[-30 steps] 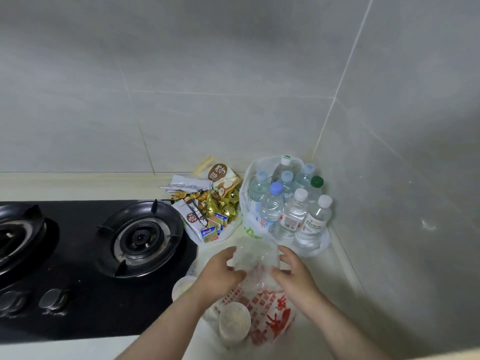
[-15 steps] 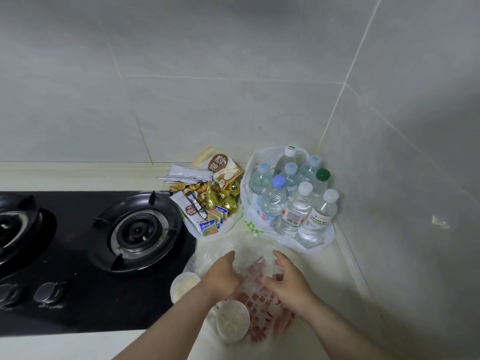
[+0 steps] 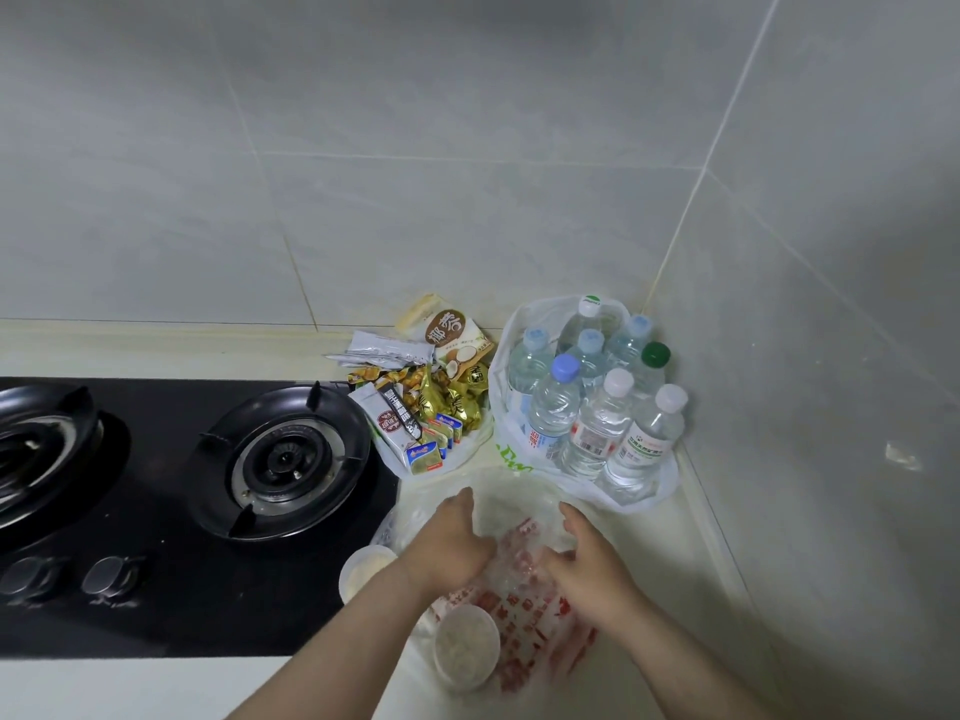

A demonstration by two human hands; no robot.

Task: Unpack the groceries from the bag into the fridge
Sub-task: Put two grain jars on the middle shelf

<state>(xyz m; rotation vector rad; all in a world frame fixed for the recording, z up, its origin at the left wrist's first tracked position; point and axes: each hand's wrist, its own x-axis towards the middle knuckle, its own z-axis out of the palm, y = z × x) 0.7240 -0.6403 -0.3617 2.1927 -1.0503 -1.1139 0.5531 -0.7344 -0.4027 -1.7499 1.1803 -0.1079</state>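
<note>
**Both hands on bag, counter right of hob**

Red-printed plastic bag (image 3: pixel 524 610) lies on the countertop (image 3: pixel 680 553), long axis near-to-far, mouth toward the water bottles (image 3: pixel 587 413). Left hand (image 3: pixel 452 543) and right hand (image 3: pixel 587 561) each grip plastic near the mouth.

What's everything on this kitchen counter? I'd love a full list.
Bottles: eight, clear with blue, white and green caps, in the corner.
White bag: one, around the bottles.
Snack packets: a pile, gold, silver and brown, between hob and bottles.
Hob: one, black, two burners, left.
Knobs: two, dark, hob's front.
Printed bag: one, clear with red print, front of the counter.
Tubs: two, pale, one beside the hob, one at the printed bag's near edge.
Hands: left and right, both gripping the printed bag.
</note>
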